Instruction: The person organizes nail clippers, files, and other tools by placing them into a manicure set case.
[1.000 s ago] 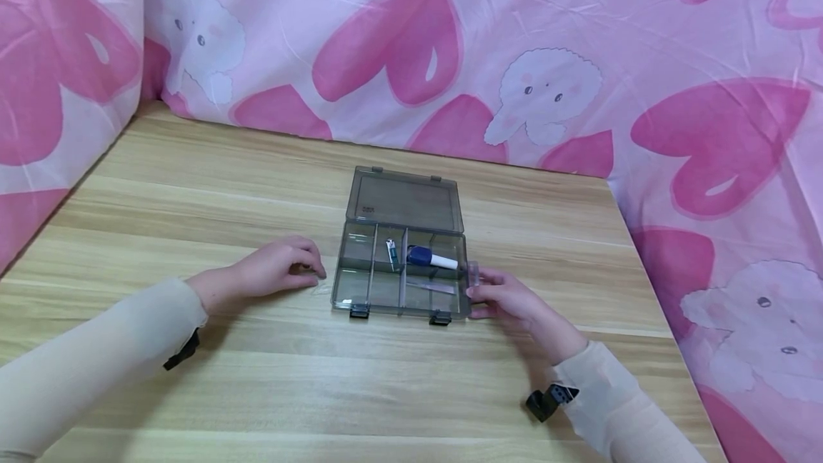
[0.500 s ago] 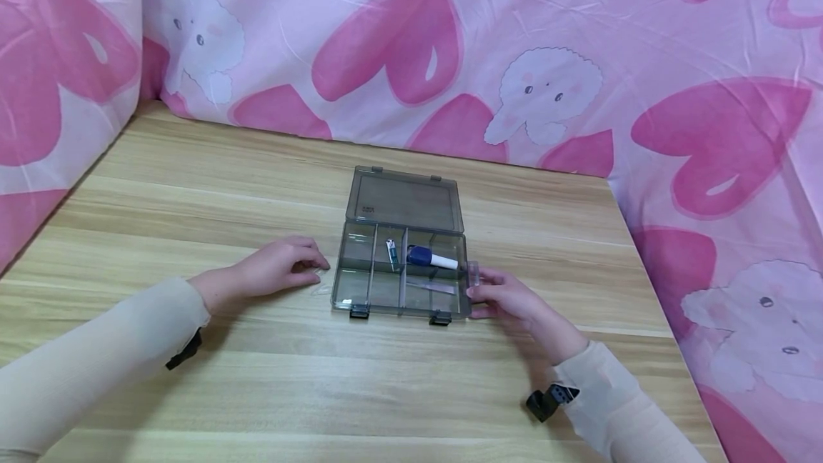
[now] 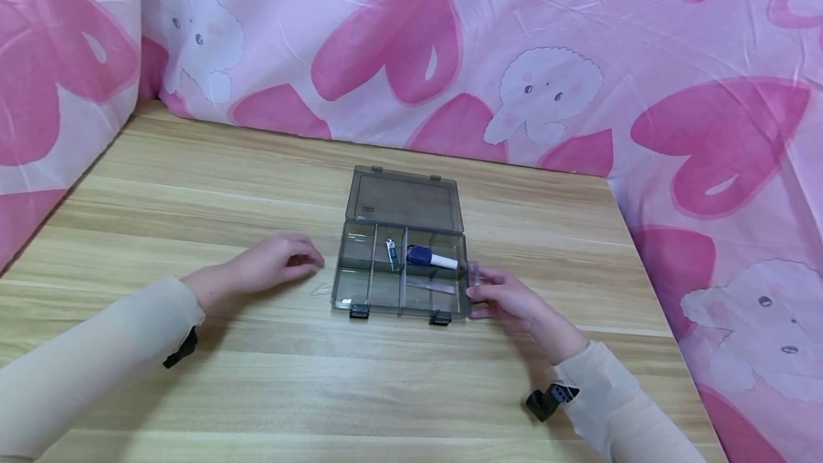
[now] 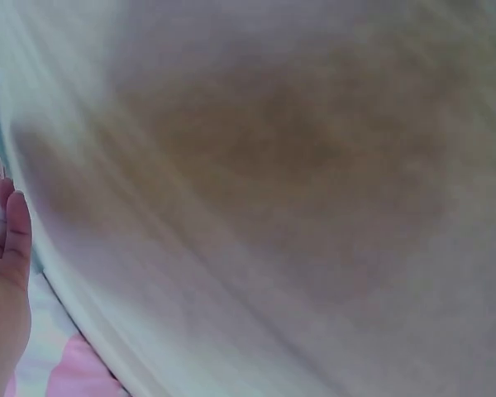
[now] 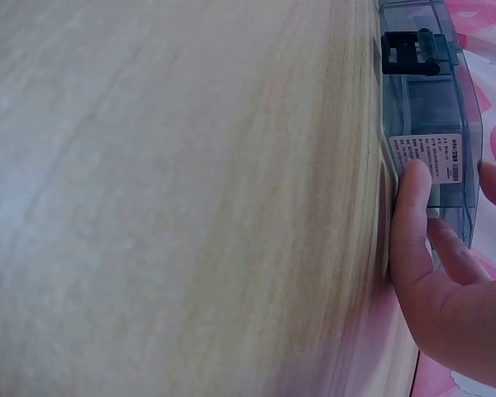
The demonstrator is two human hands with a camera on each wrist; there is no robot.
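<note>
Compartment box between hands, left hand near it — loosely curled, empty, right hand touching its side — grip unclear

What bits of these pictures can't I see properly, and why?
Left hand, left wrist view: cut off by the picture's left edge.
Pale surface, left wrist view: too blurred to show detail.
Label, right wrist view: print too small to read, and the right hand covers a bit.
Lid marks, head view: too small to read.
Clear thing near the left hand, head view: too faint to name.
</note>
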